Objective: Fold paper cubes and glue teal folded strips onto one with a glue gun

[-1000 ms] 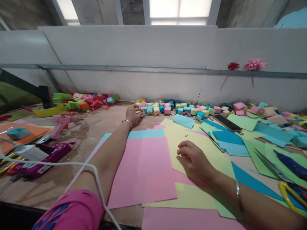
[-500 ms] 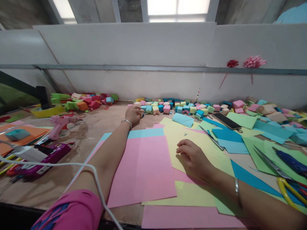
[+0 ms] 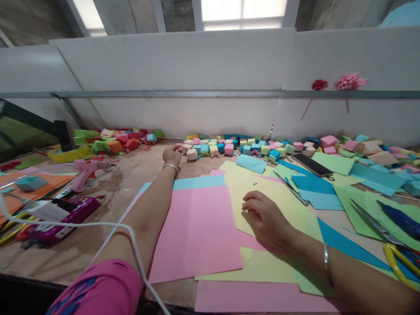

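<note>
My left hand (image 3: pixel 171 155) is stretched far out over the brown table, its fingers loosely apart and holding nothing. A small peach paper cube (image 3: pixel 192 154) stands just to its right, in front of a long row of coloured paper cubes (image 3: pixel 229 146) along the wall. My right hand (image 3: pixel 265 216) rests with its fingers curled on a yellow paper sheet (image 3: pixel 262 186), nothing in it. A pink sheet (image 3: pixel 197 232) lies between my two arms, over a blue one (image 3: pixel 197 182).
Red and green cubes (image 3: pixel 114 139) are piled at the back left. A pink glue gun (image 3: pixel 83 168), a purple device (image 3: pixel 65 214) and a white cable (image 3: pixel 98 225) lie left. A phone (image 3: pixel 310 164), scissors (image 3: pixel 370 224) and blue and green sheets lie right.
My left hand has drawn back leftward from the row of cubes, leaving the peach cube standing alone in front of it. My right hand has stayed in place.
</note>
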`<state>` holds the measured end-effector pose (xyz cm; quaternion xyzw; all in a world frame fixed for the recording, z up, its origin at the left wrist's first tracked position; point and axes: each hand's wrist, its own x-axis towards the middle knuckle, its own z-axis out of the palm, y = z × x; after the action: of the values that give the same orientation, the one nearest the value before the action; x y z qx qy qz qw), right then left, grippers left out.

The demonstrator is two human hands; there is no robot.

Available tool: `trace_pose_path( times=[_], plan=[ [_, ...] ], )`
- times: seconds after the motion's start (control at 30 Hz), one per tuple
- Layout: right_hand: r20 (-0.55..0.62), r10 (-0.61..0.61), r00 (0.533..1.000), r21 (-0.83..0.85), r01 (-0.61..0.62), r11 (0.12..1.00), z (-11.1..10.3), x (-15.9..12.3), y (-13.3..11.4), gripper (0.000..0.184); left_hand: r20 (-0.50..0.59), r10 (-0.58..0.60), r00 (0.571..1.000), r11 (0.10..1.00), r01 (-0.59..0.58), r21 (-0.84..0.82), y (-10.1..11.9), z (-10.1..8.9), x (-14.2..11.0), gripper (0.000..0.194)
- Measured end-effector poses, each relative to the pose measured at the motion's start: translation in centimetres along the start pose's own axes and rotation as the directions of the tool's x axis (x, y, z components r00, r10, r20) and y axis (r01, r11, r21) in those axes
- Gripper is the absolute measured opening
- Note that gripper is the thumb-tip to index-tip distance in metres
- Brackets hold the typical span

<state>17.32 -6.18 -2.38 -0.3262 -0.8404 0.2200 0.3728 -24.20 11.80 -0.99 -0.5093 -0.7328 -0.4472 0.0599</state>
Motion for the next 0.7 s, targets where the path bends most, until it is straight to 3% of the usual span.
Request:
trace_pose_path(
  times=[0.27, 0.53, 0.7],
  plan=[
    [0.000, -0.002, 1.000, -0.006, 0.002, 1.000, 0.1, -0.1, 0.3, 0.015, 0.224, 0.001, 0.975, 0.993, 0.026, -0.117, 0.0, 1.1, -0.6, 0.034],
    [0.019, 0.022, 1.000, -0.007, -0.021, 1.000, 0.0, 0.0, 0.1, 0.016, 0.172, -0.004, 0.985, 0.989, 0.029, -0.145, 0.2, 0.6, -0.6, 0.033],
    [0.013, -0.004, 1.000, -0.002, 0.004, 1.000, 0.1, -0.1, 0.4, 0.016, 0.219, -0.039, 0.975, 0.987, 0.072, -0.145, -0.2, 1.1, -0.7, 0.035]
  ],
)
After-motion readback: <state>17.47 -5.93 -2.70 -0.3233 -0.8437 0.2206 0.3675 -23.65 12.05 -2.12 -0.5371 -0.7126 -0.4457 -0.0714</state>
